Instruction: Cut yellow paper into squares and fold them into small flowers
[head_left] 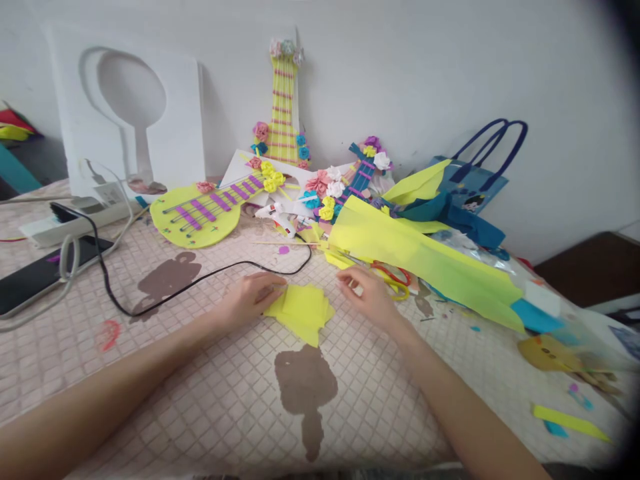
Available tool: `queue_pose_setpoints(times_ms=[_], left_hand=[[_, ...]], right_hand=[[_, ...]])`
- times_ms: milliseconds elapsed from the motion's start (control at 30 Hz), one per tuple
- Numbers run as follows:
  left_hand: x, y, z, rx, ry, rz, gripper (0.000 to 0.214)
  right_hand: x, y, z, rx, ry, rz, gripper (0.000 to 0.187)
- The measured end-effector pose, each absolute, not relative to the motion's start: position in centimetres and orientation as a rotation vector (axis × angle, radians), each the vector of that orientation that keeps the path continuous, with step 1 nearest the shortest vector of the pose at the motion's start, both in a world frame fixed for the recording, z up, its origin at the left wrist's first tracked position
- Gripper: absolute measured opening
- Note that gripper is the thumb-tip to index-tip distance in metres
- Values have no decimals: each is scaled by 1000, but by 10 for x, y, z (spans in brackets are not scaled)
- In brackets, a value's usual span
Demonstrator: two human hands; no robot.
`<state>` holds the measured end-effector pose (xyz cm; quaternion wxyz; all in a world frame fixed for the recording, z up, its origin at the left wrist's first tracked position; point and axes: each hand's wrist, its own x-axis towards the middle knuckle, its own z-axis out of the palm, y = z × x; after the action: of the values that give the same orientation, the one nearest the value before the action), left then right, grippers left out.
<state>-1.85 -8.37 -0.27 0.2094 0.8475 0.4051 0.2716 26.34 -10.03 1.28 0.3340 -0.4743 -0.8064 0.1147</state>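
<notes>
My left hand (255, 295) is closed on the left edge of a small stack of yellow crepe paper pieces (303, 310), which lies on the patterned tablecloth. To the right of the stack, my right hand (370, 293) is loosely curled, with a gap between thumb and fingers. Nothing shows in it, and it does not touch the paper. Just behind it lie scissors with red and yellow handles (400, 275), partly under a large yellow crepe sheet (420, 250). A white glue gun (277, 217) rests behind the stack, its black cord curving to the left.
Paper guitars decorated with flowers, one a yellow guitar (200, 213), stand or lie at the back. A white board with a cutout (185, 113) leans on the wall. At left are a power strip (75, 217) and phone (47, 270); a blue bag (473, 187) stands right.
</notes>
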Motion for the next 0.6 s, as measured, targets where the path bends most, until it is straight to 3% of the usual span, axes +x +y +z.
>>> queue_pose_setpoints(times_ms=[167, 433, 533, 600], left_hand=[[-20, -84, -8, 2456, 913, 713, 35], [-25, -90, -8, 2616, 693, 577, 75], [-25, -90, -12, 2623, 701, 655, 58], [-23, -90, -14, 2586, 727, 727, 38]], right_hand=[[232, -121, 11, -1013, -2397, 437, 20], [227, -125, 9, -1031, -2509, 475, 37], [224, -128, 9, -998, -2550, 449, 53], [222, -129, 6, -988, -2561, 412, 51]])
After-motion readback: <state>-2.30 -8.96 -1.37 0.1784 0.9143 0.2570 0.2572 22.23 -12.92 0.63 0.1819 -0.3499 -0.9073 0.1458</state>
